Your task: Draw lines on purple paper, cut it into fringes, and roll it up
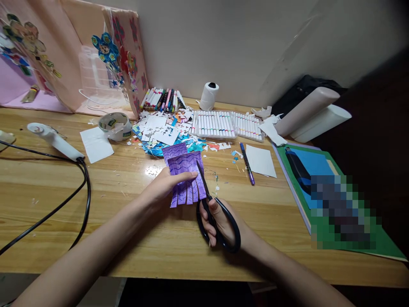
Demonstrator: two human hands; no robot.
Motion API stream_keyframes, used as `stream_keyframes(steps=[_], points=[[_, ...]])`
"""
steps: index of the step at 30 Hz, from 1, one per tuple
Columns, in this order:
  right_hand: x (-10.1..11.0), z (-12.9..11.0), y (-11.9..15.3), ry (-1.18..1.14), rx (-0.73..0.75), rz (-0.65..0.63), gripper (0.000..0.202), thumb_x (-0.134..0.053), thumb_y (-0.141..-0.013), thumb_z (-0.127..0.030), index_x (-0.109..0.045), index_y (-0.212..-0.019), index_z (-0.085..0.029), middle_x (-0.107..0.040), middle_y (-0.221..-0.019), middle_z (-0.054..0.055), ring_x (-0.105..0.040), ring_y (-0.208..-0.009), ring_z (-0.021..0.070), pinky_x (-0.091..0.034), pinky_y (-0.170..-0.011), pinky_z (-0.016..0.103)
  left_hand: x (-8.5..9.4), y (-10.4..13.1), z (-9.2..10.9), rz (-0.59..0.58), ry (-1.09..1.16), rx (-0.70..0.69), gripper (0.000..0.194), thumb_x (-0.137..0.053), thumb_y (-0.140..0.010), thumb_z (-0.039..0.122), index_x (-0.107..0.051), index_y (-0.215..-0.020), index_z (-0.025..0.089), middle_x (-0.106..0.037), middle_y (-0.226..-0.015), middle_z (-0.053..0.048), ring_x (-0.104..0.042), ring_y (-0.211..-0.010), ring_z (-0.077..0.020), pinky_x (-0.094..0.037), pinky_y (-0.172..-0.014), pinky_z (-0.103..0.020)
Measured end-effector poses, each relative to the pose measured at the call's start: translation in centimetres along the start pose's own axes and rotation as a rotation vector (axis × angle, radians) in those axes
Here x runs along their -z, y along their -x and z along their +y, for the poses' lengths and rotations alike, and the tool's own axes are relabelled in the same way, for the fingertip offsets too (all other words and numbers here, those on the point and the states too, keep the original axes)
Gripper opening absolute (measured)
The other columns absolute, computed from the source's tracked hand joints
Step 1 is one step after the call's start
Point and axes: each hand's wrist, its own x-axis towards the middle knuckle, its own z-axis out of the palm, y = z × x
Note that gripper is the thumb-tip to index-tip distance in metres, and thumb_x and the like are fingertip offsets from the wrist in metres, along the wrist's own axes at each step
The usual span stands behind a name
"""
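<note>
My left hand (169, 180) pinches a purple sheet of paper (182, 167) marked with dark wavy lines. Its near edge is cut into several strips that hang apart. Behind it shows another purple piece (174, 150) with the same kind of lines; whether the two are joined I cannot tell. In my right hand (222, 221) are black-handled scissors (234, 226), the fingers through the loops. The blades point away from me and lie at the right edge of the purple paper, near my left thumb.
Paper scraps (162, 130) are heaped behind the hands, by a tape roll (123, 128) and marker sets (215, 124). A purple pen (247, 164) lies beside white paper (261, 160). A glue gun (54, 140) with a black cable is left; a green folder (332, 160) is right.
</note>
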Motion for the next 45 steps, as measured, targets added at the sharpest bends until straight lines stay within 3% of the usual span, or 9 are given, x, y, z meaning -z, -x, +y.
stream_keyframes(steps=[4, 13, 16, 23, 34, 40, 45], points=[[0.1, -0.5, 0.3, 0.047, -0.010, 0.001, 0.067, -0.038, -0.069, -0.086, -0.043, -0.069, -0.019, -0.040, -0.040, -0.008, -0.045, -0.030, 0.0078, -0.031, -0.030, 0.016, 0.7, -0.4, 0.4, 0.097, -0.095, -0.152, 0.036, -0.079, -0.064, 0.037, -0.065, -0.087, 0.014, -0.066, -0.079, -0.005, -0.061, -0.068, -0.0163, -0.048, -0.068, -0.030], [-0.1, -0.9, 1.0, 0.174, 0.074, -0.061, 0.072, -0.025, -0.075, -0.086, -0.046, -0.075, -0.017, -0.043, -0.048, -0.006, -0.048, -0.038, 0.0078, -0.038, -0.039, 0.018, 1.2, -0.6, 0.3, 0.207, -0.317, -0.309, 0.028, -0.076, -0.065, 0.039, -0.062, -0.070, 0.016, -0.057, -0.068, 0.001, -0.051, -0.062, -0.0115, -0.038, -0.059, -0.024], [-0.2, -0.9, 1.0, 0.177, 0.081, -0.061, 0.076, -0.018, -0.073, -0.088, -0.046, -0.073, -0.017, -0.044, -0.050, -0.004, -0.050, -0.040, 0.0082, -0.041, -0.042, 0.020, 0.9, -0.4, 0.3, 0.148, -0.364, -0.313, 0.025, -0.074, -0.067, 0.038, -0.060, -0.067, 0.016, -0.054, -0.065, 0.002, -0.049, -0.061, -0.0111, -0.036, -0.058, -0.024], [-0.3, 0.2, 0.5, 0.087, 0.086, -0.033, 0.064, -0.035, -0.076, -0.082, -0.043, -0.070, -0.019, -0.039, -0.045, -0.008, -0.045, -0.034, 0.0075, -0.036, -0.034, 0.017, 0.4, -0.1, 0.5, 0.125, -0.266, -0.279, 0.024, -0.072, -0.067, 0.034, -0.057, -0.063, 0.016, -0.049, -0.062, 0.003, -0.044, -0.056, -0.0098, -0.034, -0.053, -0.024], [0.1, 1.1, 0.2, 0.082, 0.146, -0.018, 0.068, -0.030, -0.077, -0.083, -0.046, -0.069, -0.017, -0.041, -0.045, -0.006, -0.048, -0.035, 0.0081, -0.039, -0.037, 0.017, 0.1, 0.0, 0.0, 0.042, -0.193, -0.213, 0.025, -0.073, -0.067, 0.034, -0.057, -0.066, 0.015, -0.051, -0.062, 0.003, -0.047, -0.056, -0.0091, -0.035, -0.054, -0.023], [-0.3, 0.1, 0.2, 0.086, 0.099, 0.036, 0.069, -0.037, -0.071, -0.086, -0.043, -0.060, -0.018, -0.037, -0.041, -0.007, -0.046, -0.031, 0.0075, -0.036, -0.034, 0.017, 0.0, 0.0, 0.0, 0.025, -0.128, -0.170, 0.029, -0.076, -0.066, 0.036, -0.056, -0.066, 0.015, -0.053, -0.060, 0.002, -0.048, -0.053, -0.0093, -0.037, -0.052, -0.023], [0.1, -0.5, 0.2, 0.159, 0.119, 0.019, 0.075, -0.024, -0.070, -0.089, -0.041, -0.053, -0.018, -0.038, -0.042, -0.004, -0.047, -0.034, 0.0080, -0.036, -0.037, 0.019, 0.1, 0.0, 0.4, 0.047, -0.209, -0.188, 0.030, -0.074, -0.068, 0.041, -0.061, -0.069, 0.015, -0.060, -0.064, -0.001, -0.052, -0.056, -0.0115, -0.041, -0.055, -0.024]])
